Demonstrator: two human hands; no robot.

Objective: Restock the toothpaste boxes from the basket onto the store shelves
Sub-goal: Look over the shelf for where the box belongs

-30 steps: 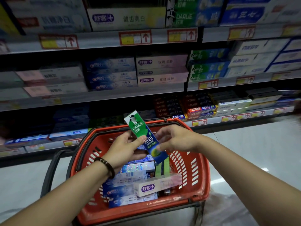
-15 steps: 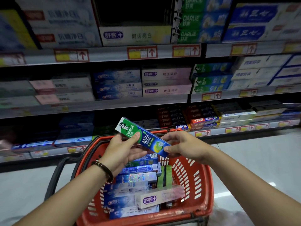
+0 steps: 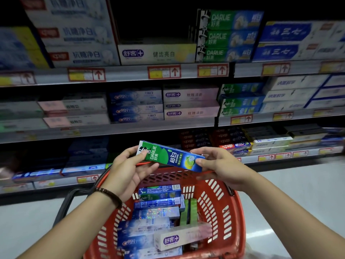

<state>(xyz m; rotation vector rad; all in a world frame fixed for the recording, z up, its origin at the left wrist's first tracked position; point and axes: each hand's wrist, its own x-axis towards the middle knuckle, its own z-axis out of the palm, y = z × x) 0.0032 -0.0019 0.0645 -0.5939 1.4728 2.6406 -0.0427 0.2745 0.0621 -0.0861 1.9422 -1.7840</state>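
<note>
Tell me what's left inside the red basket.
A white toothpaste box lies on top, blue boxes under it, green boxes on edge beside them. Lower layers and the basket floor are covered.

The toothpaste box (image 3: 170, 156) is above the basket (image 3: 224, 202) (other boxes (image 3: 155, 214) lie in it), with the shelves (image 3: 127, 75) behind.

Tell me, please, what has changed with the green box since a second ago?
The left hand and right hand lifted the green Darlie box higher above the red basket and turned it from steeply tilted to nearly level. Both still hold it; the basket's other boxes stay put.
</note>
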